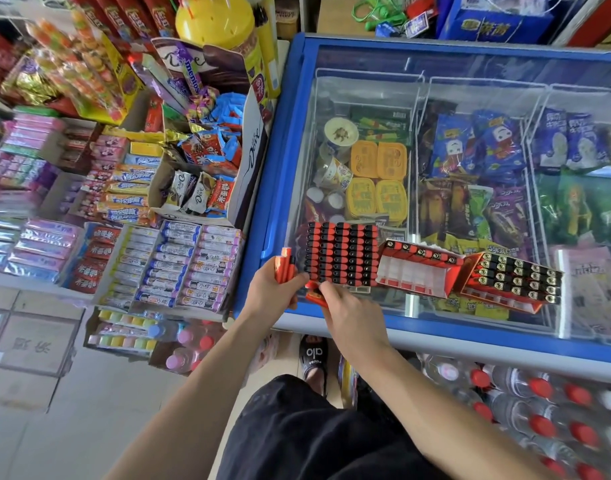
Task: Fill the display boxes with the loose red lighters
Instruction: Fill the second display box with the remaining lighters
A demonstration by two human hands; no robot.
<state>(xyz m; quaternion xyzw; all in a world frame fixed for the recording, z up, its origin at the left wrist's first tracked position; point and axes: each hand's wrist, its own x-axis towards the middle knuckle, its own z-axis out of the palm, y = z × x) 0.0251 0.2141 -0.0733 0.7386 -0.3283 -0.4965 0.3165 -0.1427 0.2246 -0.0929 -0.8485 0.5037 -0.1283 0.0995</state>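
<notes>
Red lighters (342, 252) lie in neat rows in a clear tray on the glass lid of the freezer (470, 64), which serves as the worktop. The left hand (276, 289) holds a small bunch of lighters (285, 269), standing up, fingers curled round them. The right hand (345, 308) is just beside it, pinching a lighter at the near edge of the tray. To the right sit two display boxes. The near box (418, 271) has many empty slots. The far box (512, 280) looks about half full. Both hands must go right to reach them. Nothing blocks the way.
</notes>
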